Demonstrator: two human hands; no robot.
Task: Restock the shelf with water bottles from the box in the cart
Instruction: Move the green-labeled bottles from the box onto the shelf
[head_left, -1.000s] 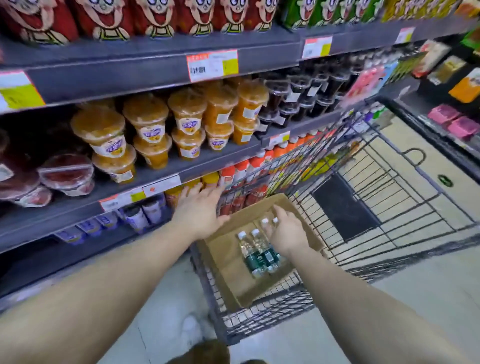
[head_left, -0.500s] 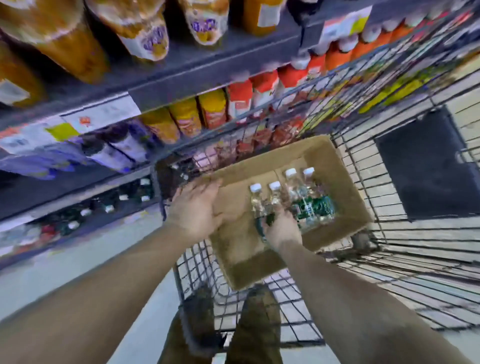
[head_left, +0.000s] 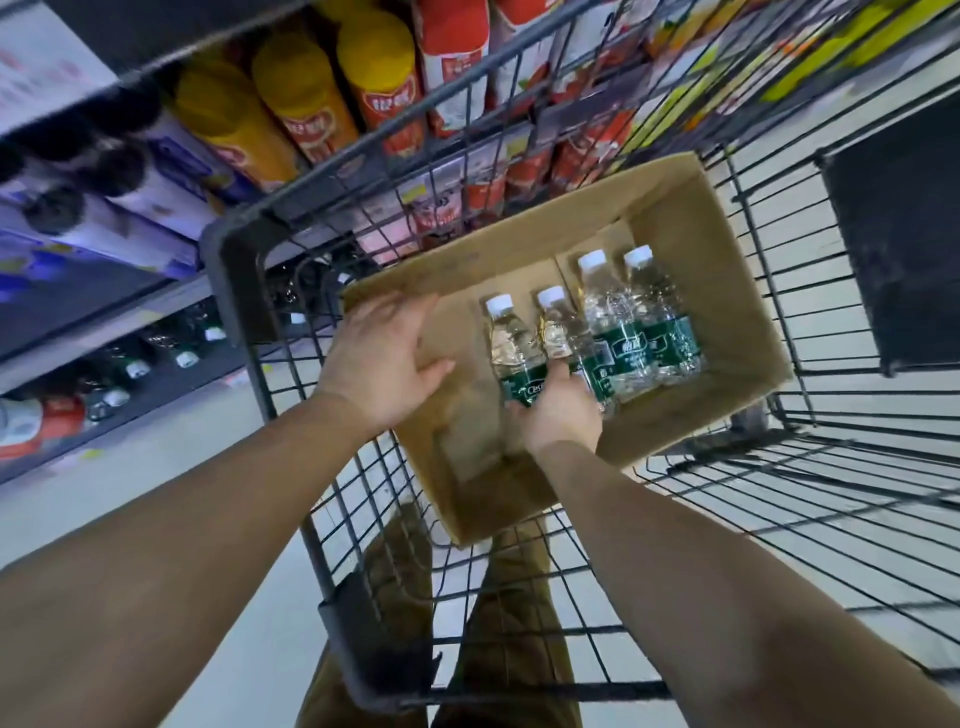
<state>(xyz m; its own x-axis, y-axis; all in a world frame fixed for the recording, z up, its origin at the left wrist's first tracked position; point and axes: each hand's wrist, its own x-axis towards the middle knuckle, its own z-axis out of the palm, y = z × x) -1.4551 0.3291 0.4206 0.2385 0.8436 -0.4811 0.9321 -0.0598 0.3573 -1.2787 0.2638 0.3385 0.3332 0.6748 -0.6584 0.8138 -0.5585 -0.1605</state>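
Note:
An open cardboard box sits in the wire cart. Several clear water bottles with white caps and green labels lie inside it, two shorter ones on the left and two on the right. My right hand is inside the box, fingers closed around the bottoms of the two left bottles. My left hand rests, fingers spread, on the box's left wall and holds nothing. A bottom shelf at left holds similar white-capped bottles.
Yellow and red drink bottles fill the shelf above, seen partly through the cart's wires. A dark flap lies at the cart's right. My legs in brown trousers show under the cart.
My view has tilted down and closer to the box. My right hand has slid lower on the left bottles, and my left hand stays on the box's left wall.

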